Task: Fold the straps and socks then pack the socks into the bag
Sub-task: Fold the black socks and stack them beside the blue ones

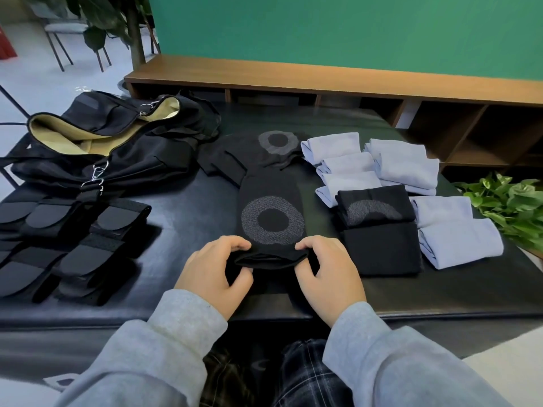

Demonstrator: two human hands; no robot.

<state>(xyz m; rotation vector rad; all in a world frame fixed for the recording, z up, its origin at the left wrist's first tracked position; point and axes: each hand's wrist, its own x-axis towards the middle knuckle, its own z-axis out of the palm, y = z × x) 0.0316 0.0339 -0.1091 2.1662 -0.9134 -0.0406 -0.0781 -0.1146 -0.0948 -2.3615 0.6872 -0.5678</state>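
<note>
A long black sock (271,201) with a grey ring lies flat on the black table (188,207), stretching away from me. My left hand (214,274) and my right hand (326,274) pinch its near open cuff, one at each side. Another black sock (264,148) with a grey ring lies behind it. To the right sit two folded black socks (379,230) and several folded pale blue socks (405,165). An open black bag (97,148) with tan lining rests at the back left. Several folded black straps (73,233) lie at the left.
A low wooden shelf (323,80) runs behind the table under a green wall. A leafy green plant (511,207) pokes in at the right edge. A plant trunk (136,33) and chair legs stand at the back left.
</note>
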